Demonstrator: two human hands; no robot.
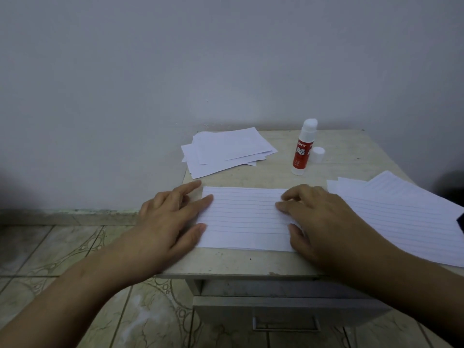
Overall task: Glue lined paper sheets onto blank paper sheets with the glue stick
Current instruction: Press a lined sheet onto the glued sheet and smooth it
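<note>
Fingers [198,204] of left hand [173,222] straight, slightly spread, tips pressing flat on left edge of lined sheet [244,218]; thumb lying along sheet's lower left corner, forefinger reaching past top left corner onto bare table [226,262]. Nothing gripped.

Left of table, at 9 o'clock: tiled floor [62,247] with looping pattern, grey wall [175,59] behind.

Lined sheet flat on table, centre of view, long side running 9 to 3 o'clock, lines facing up, pinned at both ends by hands. Cannot tell whether a blank sheet lies beneath.

At 11 o'clock from lined sheet: loose stack of blank sheets [226,151], fanned and skewed, near back left corner of table, apart from lined sheet.

At 1 o'clock: glue stick [302,149] standing upright, uncapped, white tip exposed, red label. Cap [318,154] standing just beside it at its 3 o'clock side. Both well apart from hands.

Right hand [319,219] resting on right end of lined sheet, fingers loosely bent with tips down on paper, thumb pressing near lower right corner. Nothing pinched or curled round.

At 3 o'clock: pile of lined sheets [406,217], overlapping, reaching right edge of view, partly under right forearm.

At 6 o'clock, under tabletop: drawer [288,312] with metal handle.
</note>
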